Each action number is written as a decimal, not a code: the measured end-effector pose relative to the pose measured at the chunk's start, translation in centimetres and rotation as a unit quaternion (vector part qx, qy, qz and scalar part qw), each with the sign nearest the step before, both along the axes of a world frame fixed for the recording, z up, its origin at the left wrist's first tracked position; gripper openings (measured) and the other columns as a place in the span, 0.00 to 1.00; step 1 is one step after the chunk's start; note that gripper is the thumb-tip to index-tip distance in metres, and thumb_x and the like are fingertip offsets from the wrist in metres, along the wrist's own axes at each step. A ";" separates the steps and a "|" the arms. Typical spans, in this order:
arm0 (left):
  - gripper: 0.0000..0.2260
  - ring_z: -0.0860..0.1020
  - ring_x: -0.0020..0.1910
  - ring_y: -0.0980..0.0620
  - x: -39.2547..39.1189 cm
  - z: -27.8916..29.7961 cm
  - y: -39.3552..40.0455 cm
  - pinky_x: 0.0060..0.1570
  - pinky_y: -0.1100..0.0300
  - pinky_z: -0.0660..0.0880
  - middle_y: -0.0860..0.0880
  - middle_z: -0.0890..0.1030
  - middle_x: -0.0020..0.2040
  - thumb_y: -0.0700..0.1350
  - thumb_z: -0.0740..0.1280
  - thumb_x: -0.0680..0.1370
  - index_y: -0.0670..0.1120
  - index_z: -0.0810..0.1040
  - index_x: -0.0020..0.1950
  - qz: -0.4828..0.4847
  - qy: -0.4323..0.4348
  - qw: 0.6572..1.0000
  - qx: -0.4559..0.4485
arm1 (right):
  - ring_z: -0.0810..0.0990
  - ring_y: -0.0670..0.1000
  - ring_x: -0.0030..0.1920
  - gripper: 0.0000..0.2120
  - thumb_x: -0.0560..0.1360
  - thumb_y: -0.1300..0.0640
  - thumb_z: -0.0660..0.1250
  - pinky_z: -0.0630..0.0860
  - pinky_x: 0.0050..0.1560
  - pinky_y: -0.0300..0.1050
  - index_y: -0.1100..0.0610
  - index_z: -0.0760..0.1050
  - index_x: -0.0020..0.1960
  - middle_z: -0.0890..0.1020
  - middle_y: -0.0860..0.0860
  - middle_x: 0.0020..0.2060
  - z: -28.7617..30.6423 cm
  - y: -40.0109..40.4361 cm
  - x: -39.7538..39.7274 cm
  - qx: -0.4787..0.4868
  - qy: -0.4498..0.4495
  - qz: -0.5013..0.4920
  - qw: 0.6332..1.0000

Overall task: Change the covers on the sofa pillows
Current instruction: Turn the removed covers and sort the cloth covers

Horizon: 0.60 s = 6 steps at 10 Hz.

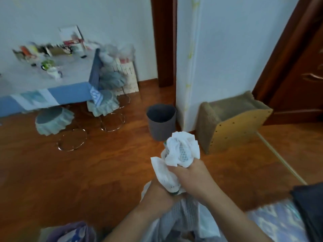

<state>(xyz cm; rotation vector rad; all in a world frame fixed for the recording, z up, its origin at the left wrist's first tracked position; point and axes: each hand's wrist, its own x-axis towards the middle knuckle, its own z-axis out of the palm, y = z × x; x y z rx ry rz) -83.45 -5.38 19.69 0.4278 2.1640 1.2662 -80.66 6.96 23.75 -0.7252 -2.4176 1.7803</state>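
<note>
A white pillow cover (180, 152) with a small dotted pattern is bunched up in front of me, above the wooden floor. My right hand (192, 179) is closed around its upper part, fabric sticking out past the fingers. My left hand (157, 196) grips the same cover lower down. More pale fabric (185, 219) hangs below both hands. A purple patterned cloth (73, 233) lies at the bottom left, and a blue-and-white patterned surface (272, 222) shows at the bottom right.
A grey bin (160, 124) stands by the white wall corner. Beside it is a carpeted wooden box (232, 123). To the left, a blue-edged table (52, 95) holds several small items, with cloth-covered stools (52, 121) on metal rings under it. A brown door (300, 67) is on the right.
</note>
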 end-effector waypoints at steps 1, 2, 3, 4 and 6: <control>0.11 0.77 0.46 0.60 -7.3 2.7 1.6 0.47 0.71 0.76 0.58 0.75 0.46 0.45 0.73 0.77 0.47 0.76 0.56 -0.053 0.009 0.994 -0.100 | 0.77 0.56 0.36 0.13 0.75 0.50 0.68 0.71 0.34 0.35 0.57 0.72 0.38 0.75 0.47 0.30 1.1 1.7 -6.5 0.104 0.000 0.086 0.991; 0.09 0.78 0.50 0.56 -15.2 1.4 2.5 0.58 0.59 0.77 0.55 0.77 0.45 0.41 0.69 0.80 0.54 0.75 0.45 -0.016 0.008 0.998 -0.053 | 0.76 0.46 0.36 0.12 0.72 0.43 0.63 0.73 0.37 0.35 0.51 0.73 0.46 0.76 0.45 0.35 1.5 3.0 -14.0 0.160 0.047 0.115 0.979; 0.12 0.75 0.43 0.58 -24.0 -2.0 3.5 0.46 0.71 0.73 0.56 0.74 0.41 0.41 0.66 0.82 0.52 0.70 0.41 0.010 0.044 0.995 -0.092 | 0.75 0.40 0.42 0.15 0.74 0.39 0.59 0.67 0.41 0.29 0.45 0.74 0.55 0.76 0.40 0.44 0.6 4.0 -22.4 0.186 0.095 0.130 0.969; 0.11 0.76 0.45 0.57 -33.3 -4.9 5.5 0.43 0.73 0.67 0.57 0.73 0.42 0.46 0.65 0.82 0.52 0.69 0.41 0.030 0.076 0.989 -0.123 | 0.78 0.45 0.45 0.15 0.73 0.44 0.57 0.76 0.45 0.39 0.51 0.75 0.52 0.78 0.45 0.45 -1.7 5.6 -30.3 0.181 0.076 0.086 0.977; 0.10 0.73 0.63 0.50 -47.8 -9.2 9.8 0.66 0.58 0.68 0.50 0.74 0.60 0.45 0.63 0.84 0.50 0.72 0.65 -0.047 -0.001 0.978 -0.202 | 0.77 0.41 0.52 0.13 0.76 0.48 0.68 0.75 0.53 0.43 0.46 0.71 0.59 0.77 0.45 0.51 -7.3 9.3 -41.6 0.089 -0.001 0.042 0.995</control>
